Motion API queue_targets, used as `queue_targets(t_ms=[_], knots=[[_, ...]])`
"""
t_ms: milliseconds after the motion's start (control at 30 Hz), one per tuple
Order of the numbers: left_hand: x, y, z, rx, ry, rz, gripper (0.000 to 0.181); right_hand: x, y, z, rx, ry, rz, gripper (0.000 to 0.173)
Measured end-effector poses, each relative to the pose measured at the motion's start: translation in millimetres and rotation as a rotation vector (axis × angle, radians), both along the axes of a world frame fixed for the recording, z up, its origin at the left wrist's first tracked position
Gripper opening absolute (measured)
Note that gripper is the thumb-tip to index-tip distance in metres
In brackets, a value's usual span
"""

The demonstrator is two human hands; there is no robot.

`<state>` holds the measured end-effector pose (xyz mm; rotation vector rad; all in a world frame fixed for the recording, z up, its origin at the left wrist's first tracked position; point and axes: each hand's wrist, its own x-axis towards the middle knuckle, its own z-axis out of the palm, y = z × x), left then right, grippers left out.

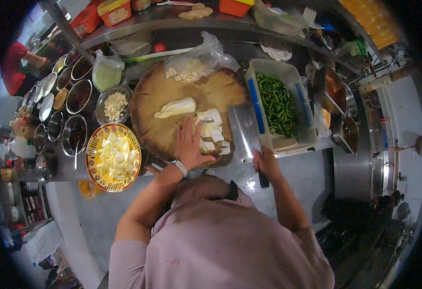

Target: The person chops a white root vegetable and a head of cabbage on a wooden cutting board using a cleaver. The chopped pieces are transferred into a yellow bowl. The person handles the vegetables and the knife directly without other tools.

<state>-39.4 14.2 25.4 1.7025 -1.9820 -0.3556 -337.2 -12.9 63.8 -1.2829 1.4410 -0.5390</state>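
Observation:
My right hand [266,162] grips the dark handle of a cleaver [245,132], whose broad blade hangs over the right edge of a round wooden chopping block [153,133]. Fingers spread, my left hand [191,146] rests by a group of cut cabbage pieces [211,128], touching their left side. One uncut napa cabbage leaf [176,107] lies beyond my fingertips on the block. To the left, a yellow patterned plate [91,162] bears a heap of chopped cabbage [116,157]. At the block's far side sits a clear plastic bag [211,54] with peeled garlic cloves [187,71].
A plastic tub [286,144] of green chillies [276,104] stands close on the right. Beside the plate is a bowl of chopped garlic [115,106]; several metal bowls [78,96] line the left. A steel shelf [153,27] runs across the back. Another person [16,68] is at far left.

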Motion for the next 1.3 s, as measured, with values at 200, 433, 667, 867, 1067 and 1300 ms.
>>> queue_targets(t_ms=[200,433,667,867,1067,1300], knots=[[-22,-16,22,0.074,-0.204,-0.068,0.116,3,36,-40,0.132,-0.187,-0.135,0.033],[-32,-40,4,-0.044,-0.164,0.028,0.093,62,17,-59,0.058,-0.187,-0.061,0.023],[-38,-41,-11,-0.126,-0.034,0.103,0.079,79,26,-79,0.069,-0.104,0.052,0.022],[-48,-35,14,-0.201,0.045,0.157,0.069,77,35,-20,0.053,-0.092,0.026,0.021],[2,-15,56,-0.33,0.056,0.361,0.059,124,21,33,-0.054,-0.091,0.288,0.023],[95,58,48,-0.31,0.029,0.778,0.054,233,22,28,0.234,-0.185,0.633,0.022]])
